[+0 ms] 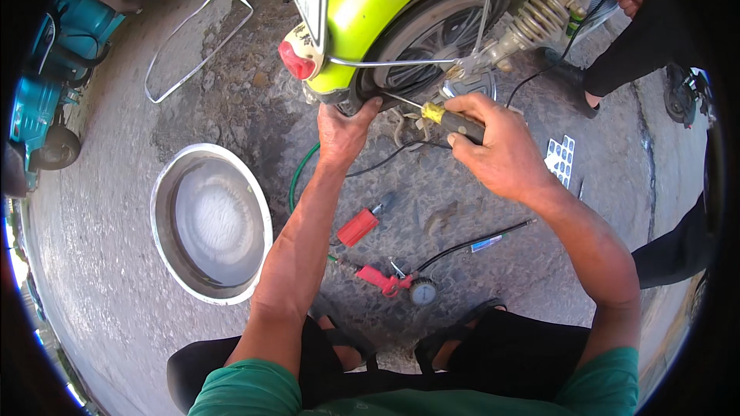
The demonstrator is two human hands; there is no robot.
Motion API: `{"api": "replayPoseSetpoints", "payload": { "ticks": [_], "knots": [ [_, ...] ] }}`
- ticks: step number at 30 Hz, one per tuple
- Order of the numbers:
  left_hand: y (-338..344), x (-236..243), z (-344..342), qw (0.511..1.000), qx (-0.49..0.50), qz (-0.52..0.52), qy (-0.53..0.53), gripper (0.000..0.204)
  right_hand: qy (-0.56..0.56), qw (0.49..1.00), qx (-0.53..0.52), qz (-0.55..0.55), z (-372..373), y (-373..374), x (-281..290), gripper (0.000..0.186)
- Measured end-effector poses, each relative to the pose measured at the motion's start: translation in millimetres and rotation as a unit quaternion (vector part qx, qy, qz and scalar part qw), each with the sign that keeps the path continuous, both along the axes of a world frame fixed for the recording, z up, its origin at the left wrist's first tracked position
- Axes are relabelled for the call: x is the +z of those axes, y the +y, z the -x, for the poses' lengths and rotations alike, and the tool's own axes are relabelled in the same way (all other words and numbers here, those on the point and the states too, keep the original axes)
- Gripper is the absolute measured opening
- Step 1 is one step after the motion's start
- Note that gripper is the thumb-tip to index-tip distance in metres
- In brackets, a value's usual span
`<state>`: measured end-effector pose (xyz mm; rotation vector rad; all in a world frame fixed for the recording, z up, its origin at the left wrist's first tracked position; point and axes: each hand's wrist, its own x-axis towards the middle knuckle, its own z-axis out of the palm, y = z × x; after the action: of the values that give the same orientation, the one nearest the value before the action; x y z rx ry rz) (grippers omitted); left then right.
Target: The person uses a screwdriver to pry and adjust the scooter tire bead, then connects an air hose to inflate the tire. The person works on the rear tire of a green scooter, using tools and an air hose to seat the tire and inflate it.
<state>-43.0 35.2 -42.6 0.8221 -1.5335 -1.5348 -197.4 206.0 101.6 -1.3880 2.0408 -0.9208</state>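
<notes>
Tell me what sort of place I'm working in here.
Probably an outdoor roadside repair spot: rough concrete ground, a scooter's rear wheel, a metal basin, and an air gauge lying loose.
</notes>
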Motion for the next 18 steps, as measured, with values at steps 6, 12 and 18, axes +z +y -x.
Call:
{"api": "replayPoseSetpoints", "payload": {
  "ticks": [6,12,18],
  "knots": [
    [0.9,-55.2,11.0,0.998,-0.022,-0.039,0.044,0.051,0.157,0.985,0.024,0.066,-3.3,-15.7,14.9,0.03],
    [4.4,-76.3,19.6,0.991,-0.06,-0.114,0.035,0.049,0.238,0.967,0.049,0.081,-5.5,-24.8,4.4,0.03],
    [9.6,-58.7,20.4,0.988,-0.055,-0.14,0.035,0.051,0.294,0.948,0.074,0.096,-12.0,-32.7,-1.3,0.028]
  ]
}}
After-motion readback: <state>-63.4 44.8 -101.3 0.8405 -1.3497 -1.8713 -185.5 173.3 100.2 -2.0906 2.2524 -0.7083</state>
